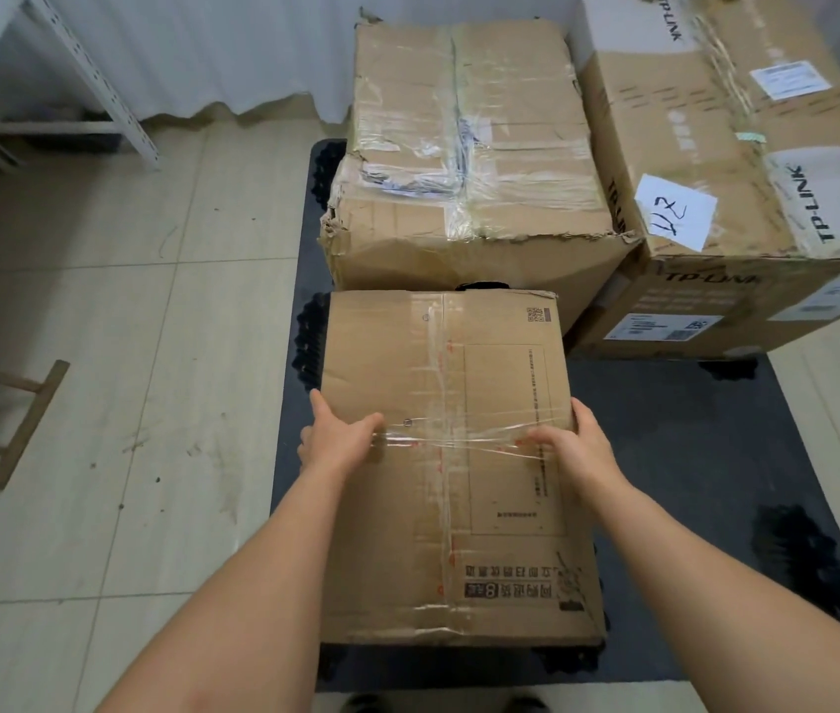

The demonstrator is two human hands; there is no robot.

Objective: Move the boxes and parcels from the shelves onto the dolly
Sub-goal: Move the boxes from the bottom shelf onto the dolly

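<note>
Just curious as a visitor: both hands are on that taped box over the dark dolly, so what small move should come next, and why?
Probably let go. The taped box already seems to rest on the dolly, just in front of the battered box. The left hand and right hand grip its sides. If it sits flat, they can release it.

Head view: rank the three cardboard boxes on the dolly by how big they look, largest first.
1. TP-LINK box, partly cut off by the frame edge.
2. Taped, battered box.
3. Box in both hands; it is nearest the camera, so it may really be smaller still. Ranks 1 and 2 are close.
</note>
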